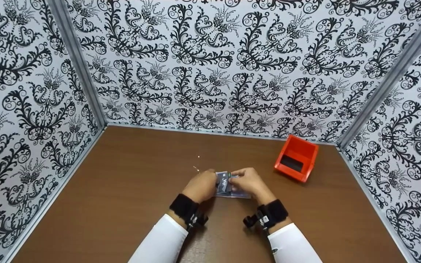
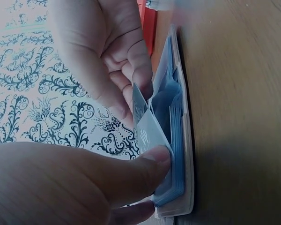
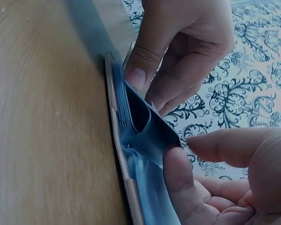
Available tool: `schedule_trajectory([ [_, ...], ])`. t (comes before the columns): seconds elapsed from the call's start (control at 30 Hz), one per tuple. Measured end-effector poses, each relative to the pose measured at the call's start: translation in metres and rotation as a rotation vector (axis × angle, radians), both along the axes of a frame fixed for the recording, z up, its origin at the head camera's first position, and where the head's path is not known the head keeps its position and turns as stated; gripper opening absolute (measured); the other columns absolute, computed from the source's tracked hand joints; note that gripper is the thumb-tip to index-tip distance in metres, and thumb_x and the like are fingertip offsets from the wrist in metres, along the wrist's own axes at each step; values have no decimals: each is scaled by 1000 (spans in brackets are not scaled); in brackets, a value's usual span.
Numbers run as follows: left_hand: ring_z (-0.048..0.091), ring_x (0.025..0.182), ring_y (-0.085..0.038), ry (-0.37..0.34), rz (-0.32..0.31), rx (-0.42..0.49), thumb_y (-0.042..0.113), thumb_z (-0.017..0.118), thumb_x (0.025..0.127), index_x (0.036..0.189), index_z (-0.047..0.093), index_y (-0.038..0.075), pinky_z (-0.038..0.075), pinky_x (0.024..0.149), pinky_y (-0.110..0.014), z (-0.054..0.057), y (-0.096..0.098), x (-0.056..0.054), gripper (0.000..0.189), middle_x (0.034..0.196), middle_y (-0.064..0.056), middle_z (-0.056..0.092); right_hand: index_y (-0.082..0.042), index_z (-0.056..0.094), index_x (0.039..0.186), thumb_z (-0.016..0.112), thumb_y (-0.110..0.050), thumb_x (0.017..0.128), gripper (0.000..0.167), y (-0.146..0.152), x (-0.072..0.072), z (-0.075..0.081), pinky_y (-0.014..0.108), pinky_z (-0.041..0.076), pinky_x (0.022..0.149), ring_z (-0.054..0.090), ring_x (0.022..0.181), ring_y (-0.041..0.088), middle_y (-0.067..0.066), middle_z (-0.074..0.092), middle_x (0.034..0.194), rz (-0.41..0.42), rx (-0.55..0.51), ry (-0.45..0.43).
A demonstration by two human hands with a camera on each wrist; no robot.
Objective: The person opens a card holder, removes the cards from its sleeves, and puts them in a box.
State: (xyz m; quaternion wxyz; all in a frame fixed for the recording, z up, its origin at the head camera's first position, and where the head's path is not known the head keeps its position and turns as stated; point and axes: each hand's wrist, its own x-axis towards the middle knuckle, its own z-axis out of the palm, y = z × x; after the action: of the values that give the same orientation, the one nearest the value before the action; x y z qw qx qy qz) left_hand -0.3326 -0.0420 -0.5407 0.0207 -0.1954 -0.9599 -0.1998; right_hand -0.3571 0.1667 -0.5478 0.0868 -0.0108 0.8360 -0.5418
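A card holder [image 1: 241, 195] with a stack of clear plastic sleeves [image 2: 177, 154] lies spread on the table below both hands. A dark grey card [image 1: 223, 183] with pale lettering stands up from the sleeves, tilted. My left hand [image 1: 201, 185] pinches a raised sleeve at the card's left side, its thumb [image 2: 152, 161] pressed flat on the front. From the other side my right hand [image 1: 249, 180] pinches the card's free corner between thumb [image 3: 177, 168] and index finger. Part of the card sits inside the sleeve, and its lower edge is hidden.
A red bin [image 1: 307, 149] stands at the back right with a black rectangular patch [image 1: 291, 163] in it. Tiny white bits [image 1: 196, 168] lie on the brown table [image 1: 141, 164] beyond my left hand. Patterned walls [image 1: 210, 73] enclose the back and sides.
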Motion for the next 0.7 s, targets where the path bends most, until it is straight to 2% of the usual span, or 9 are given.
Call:
schedule_trajectory([
  [0.13, 71, 85, -23, -1, 4, 3, 3, 79, 93, 109, 80, 3, 66, 83, -46, -1, 0, -1, 16, 112, -8, 77, 12, 79, 123, 75, -2, 97, 31, -2, 1, -3, 22, 61, 57, 68, 63, 11, 12, 77, 92, -10, -102, -84],
  [0.3, 74, 87, -25, 5, 7, 0, 2, 79, 93, 110, 80, 4, 66, 84, -48, -2, 0, 0, 18, 114, -8, 78, 14, 76, 123, 72, -2, 98, 29, -4, 1, -6, 22, 62, 58, 67, 67, 13, 10, 70, 94, -14, -158, -125],
  [0.4, 74, 87, -25, 17, 5, 3, 2, 80, 91, 109, 80, 4, 66, 82, -48, -3, 0, 0, 18, 113, -7, 78, 14, 75, 120, 73, -1, 99, 25, -6, 2, -6, 22, 62, 58, 68, 66, 13, 10, 69, 96, -15, -160, -138],
  [0.63, 76, 83, -26, 97, -25, 2, 0, 82, 90, 105, 78, 2, 66, 77, -49, -5, -1, 1, 15, 105, -10, 77, 8, 73, 106, 74, 1, 99, 10, -6, 2, -7, 21, 60, 54, 68, 57, 10, 11, 68, 96, -3, -110, -107],
  [0.7, 76, 83, -26, 96, -22, 0, 0, 80, 91, 106, 78, 2, 66, 77, -49, -4, -1, 1, 15, 105, -10, 77, 7, 73, 104, 74, 1, 98, 8, -6, 2, -7, 21, 59, 53, 67, 56, 10, 11, 68, 96, -9, -102, -101],
])
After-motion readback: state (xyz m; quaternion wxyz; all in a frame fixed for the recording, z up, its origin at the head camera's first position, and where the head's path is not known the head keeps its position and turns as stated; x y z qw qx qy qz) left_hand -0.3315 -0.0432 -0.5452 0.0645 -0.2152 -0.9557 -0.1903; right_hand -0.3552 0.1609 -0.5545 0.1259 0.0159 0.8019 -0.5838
